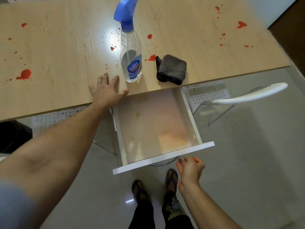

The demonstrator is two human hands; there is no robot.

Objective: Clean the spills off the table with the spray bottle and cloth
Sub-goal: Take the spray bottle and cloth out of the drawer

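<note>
A clear spray bottle (131,52) with a blue trigger head stands upright near the front edge of the light wooden table (49,52). A folded dark grey cloth (171,69) lies just right of it. Red spills (24,74) dot the tabletop on both sides. My left hand (108,90) lies flat, fingers spread, on the table edge just left of the bottle, not touching it. My right hand (189,170) hangs relaxed in front of the open drawer, holding nothing.
A white drawer (163,160) is pulled out from under the table, its inside bare but stained. A white chair (247,96) stands at the right, pushed partly under the table. My feet in sandals stand on the pale tiled floor below the drawer.
</note>
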